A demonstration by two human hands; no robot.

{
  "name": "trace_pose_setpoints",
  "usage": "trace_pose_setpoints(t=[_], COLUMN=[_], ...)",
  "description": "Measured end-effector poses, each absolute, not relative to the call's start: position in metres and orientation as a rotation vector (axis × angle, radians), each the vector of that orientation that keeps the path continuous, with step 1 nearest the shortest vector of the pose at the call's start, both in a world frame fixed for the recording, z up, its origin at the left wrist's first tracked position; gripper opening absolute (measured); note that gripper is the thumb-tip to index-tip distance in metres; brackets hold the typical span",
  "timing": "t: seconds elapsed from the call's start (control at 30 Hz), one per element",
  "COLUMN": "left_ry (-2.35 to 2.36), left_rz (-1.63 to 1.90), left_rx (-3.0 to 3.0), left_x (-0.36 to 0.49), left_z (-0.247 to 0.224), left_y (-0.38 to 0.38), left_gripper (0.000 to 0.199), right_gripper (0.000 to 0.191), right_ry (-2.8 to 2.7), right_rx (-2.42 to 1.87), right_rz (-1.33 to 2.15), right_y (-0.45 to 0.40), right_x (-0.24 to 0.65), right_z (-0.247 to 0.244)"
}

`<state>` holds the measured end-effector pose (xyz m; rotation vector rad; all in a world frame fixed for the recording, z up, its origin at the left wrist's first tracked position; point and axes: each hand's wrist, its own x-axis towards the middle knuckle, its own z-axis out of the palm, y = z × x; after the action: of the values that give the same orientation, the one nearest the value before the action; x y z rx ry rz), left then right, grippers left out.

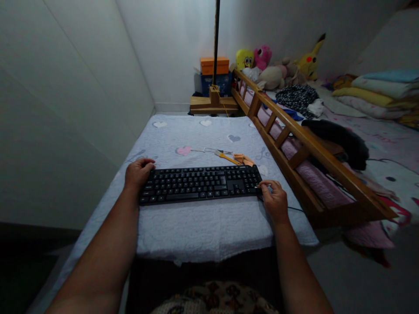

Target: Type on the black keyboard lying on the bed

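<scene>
A black keyboard [196, 185] lies flat on the cloth-covered table, its keys facing up. My left hand [139, 172] grips its left end, the fingers curled over the upper corner. At the opposite end, my right hand [274, 198] is closed in a pinch over the number keys. Between its fingertips is a small thin stick with a pale tip, which looks like a cotton swab [257, 187]. Behind the keyboard lie a yellow-handled brush [228, 158], a folded orange cloth [244, 159] and a thin wire tool [209, 149].
A pale blue cloth [203, 226] with heart prints covers the table. Along the right runs a wooden bed rail [294, 126], with bedding and plush toys beyond it. A wooden stand [214, 102] and an orange box [214, 65] are at the back. The keyboard's cable [296, 209] trails right.
</scene>
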<state>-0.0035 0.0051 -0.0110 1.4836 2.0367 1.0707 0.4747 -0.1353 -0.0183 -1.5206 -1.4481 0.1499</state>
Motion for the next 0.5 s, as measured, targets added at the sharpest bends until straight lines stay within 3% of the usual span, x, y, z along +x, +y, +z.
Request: trace_pose_setpoints(t=[0.5], left_ry=[2.032], left_rz=[1.053], left_rx=[1.471], left_x=[-0.0043], left_z=[-0.0122], left_y=[0.0074], left_gripper=[0.031], right_gripper=[0.016], right_ry=[-1.426], right_rx=[-1.542], right_rz=[0.068], right_y=[-0.1343], right_x=[0.474], right_z=[-0.02])
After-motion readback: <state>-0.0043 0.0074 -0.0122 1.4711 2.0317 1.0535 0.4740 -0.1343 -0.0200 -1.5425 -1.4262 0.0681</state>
